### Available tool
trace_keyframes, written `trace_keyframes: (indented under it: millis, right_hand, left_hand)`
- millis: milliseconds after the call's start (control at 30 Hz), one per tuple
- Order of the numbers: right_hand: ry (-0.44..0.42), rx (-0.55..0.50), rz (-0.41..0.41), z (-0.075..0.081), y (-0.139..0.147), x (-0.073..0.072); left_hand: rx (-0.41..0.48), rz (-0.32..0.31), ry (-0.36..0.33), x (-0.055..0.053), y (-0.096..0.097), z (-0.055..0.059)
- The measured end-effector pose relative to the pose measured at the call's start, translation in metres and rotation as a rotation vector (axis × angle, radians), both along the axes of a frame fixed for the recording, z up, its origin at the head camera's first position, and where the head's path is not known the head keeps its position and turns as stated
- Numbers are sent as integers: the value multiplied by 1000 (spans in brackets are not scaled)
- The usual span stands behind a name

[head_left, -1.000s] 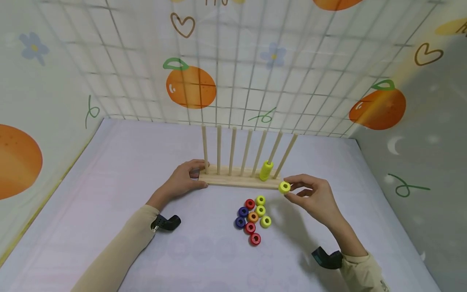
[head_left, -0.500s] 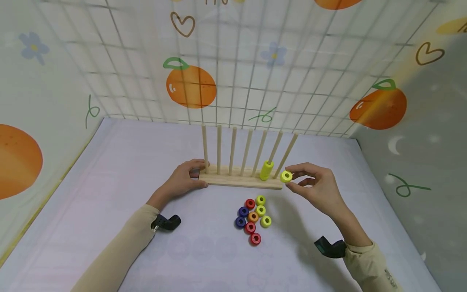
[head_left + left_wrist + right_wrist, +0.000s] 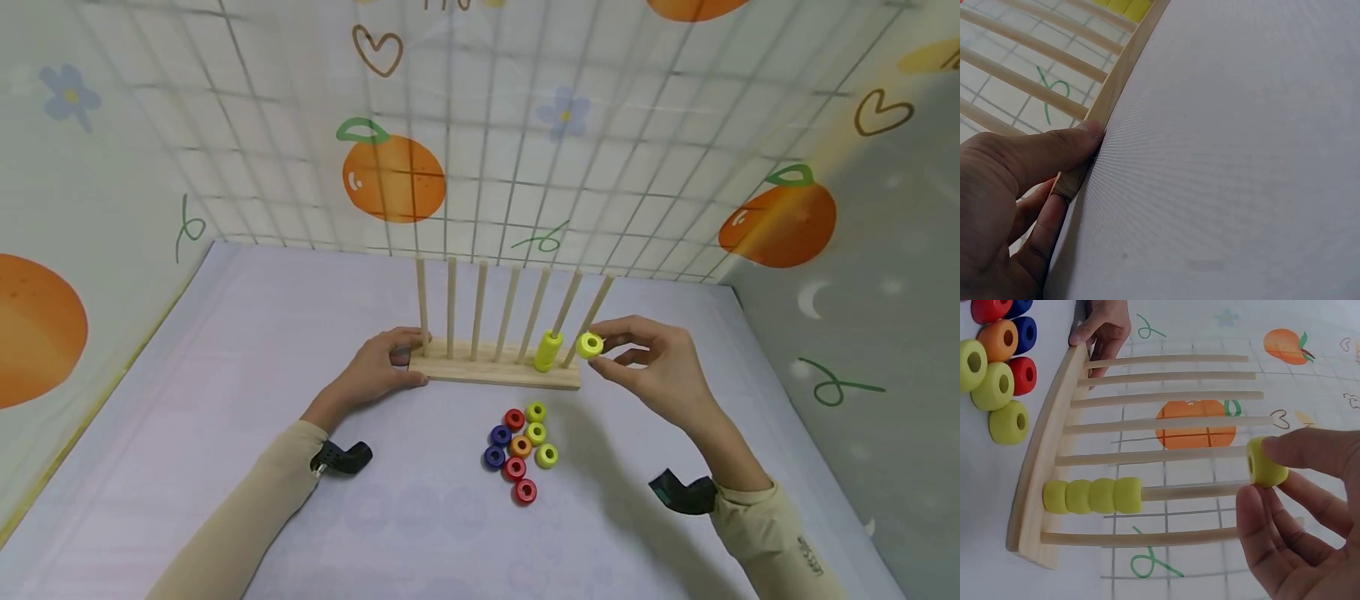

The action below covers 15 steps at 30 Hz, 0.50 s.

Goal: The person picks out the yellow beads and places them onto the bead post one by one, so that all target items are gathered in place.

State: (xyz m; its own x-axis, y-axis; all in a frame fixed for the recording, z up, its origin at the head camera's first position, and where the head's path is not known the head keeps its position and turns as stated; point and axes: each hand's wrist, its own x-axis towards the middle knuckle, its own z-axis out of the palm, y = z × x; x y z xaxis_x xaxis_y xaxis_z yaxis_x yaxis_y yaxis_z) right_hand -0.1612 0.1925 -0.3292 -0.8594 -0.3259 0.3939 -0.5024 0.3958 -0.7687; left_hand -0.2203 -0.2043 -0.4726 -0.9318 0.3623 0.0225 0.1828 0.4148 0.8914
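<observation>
A wooden peg rack (image 3: 495, 371) with several upright pegs stands on the table. My left hand (image 3: 378, 362) grips its left end, thumb on the near edge and fingers round the back, as the left wrist view shows. Several yellow beads (image 3: 1091, 496) are stacked on the second peg from the right. My right hand (image 3: 652, 367) pinches a loose yellow bead (image 3: 1266, 462) between thumb and fingers. In the head view this bead overlaps the rightmost peg (image 3: 596, 308); in the right wrist view it is up near the pegs' top ends, its hole facing the rack.
In front of the rack lies a cluster of loose beads: three yellow beads (image 3: 536, 433), three red beads (image 3: 525, 492), two blue beads (image 3: 494, 457) and an orange bead (image 3: 520, 446). A printed curtain (image 3: 487, 125) hangs behind the table (image 3: 420, 533).
My right hand has risen with the yellow bead, from beside the rack's near right corner up to the rightmost peg. The left hand and the rack have stayed in place.
</observation>
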Motion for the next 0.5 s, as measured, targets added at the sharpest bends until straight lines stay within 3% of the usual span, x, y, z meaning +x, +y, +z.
trace_keyframes:
  millis: [500]
  right_hand:
    - [80, 13, 9, 21, -4, -7]
  left_hand:
    - [-1, -14, 22, -2, 0, -3]
